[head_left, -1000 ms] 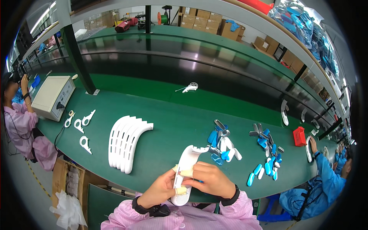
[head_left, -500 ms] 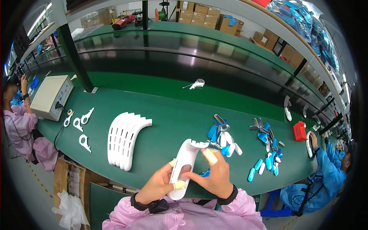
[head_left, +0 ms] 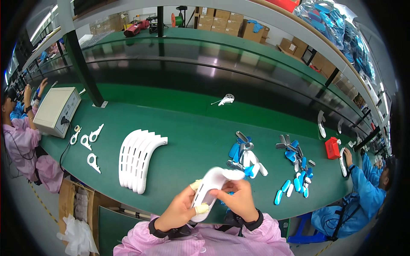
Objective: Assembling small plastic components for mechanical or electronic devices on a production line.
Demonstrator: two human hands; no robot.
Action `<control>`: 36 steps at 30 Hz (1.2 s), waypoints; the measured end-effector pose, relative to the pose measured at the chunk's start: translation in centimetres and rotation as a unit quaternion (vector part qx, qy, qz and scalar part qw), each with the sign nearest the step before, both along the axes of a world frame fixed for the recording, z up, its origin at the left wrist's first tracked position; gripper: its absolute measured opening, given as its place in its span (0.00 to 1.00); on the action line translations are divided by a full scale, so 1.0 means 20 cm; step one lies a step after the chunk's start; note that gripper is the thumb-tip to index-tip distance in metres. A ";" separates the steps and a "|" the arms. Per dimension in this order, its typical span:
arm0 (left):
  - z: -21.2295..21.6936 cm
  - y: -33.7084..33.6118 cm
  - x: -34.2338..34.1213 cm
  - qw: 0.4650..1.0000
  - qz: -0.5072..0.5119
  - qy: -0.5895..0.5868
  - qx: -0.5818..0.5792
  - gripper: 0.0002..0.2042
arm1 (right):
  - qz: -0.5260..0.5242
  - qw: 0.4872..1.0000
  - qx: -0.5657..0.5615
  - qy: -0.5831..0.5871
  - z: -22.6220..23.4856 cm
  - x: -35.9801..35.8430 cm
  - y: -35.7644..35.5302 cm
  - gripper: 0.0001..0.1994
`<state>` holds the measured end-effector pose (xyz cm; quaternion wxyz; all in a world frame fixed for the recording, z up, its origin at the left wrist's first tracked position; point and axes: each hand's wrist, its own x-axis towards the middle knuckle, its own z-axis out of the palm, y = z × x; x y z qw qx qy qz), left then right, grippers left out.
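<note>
My left hand [head_left: 181, 209] is closed around the lower left side of a curved white plastic shell [head_left: 209, 183], held tilted above the table's near edge. Yellowish finger covers show on its thumb and a finger. On the shell's other side is my right hand [head_left: 240, 198], its thumb at the oval opening and its fingers partly hidden behind the shell. The shell's upper end is blurred. Left of my hands, several similar curved shells [head_left: 139, 164] lie nested side by side. Just beyond my right hand is a pile of blue, white and grey oval pieces [head_left: 247, 158].
More oval pieces [head_left: 294, 153] lie to the right, near a red bin [head_left: 332, 148]. At left are white ring-ended parts [head_left: 92, 162] and a beige box [head_left: 57, 109] with a cable. A dark conveyor [head_left: 171, 70] runs behind. Co-workers sit left [head_left: 21, 136] and right [head_left: 363, 192].
My right fingers have moved from the shell's top edge to behind its side. The shell's upper end has swung right. A white part on the conveyor side has shifted slightly right.
</note>
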<state>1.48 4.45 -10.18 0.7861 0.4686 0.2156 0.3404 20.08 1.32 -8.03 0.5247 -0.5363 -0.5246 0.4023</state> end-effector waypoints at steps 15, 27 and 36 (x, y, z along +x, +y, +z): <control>-0.06 0.26 -0.50 0.587 0.401 0.581 0.396 0.26 | -0.018 0.976 -0.168 0.139 -0.13 0.42 0.54 0.17; -0.12 0.19 -0.41 0.763 0.346 0.468 0.281 0.28 | -0.215 0.833 -0.100 -0.500 -0.28 0.74 0.69 0.11; 0.13 0.05 -0.16 0.836 0.291 0.319 0.337 0.25 | -0.071 0.996 -0.020 -0.051 0.01 0.42 0.40 0.05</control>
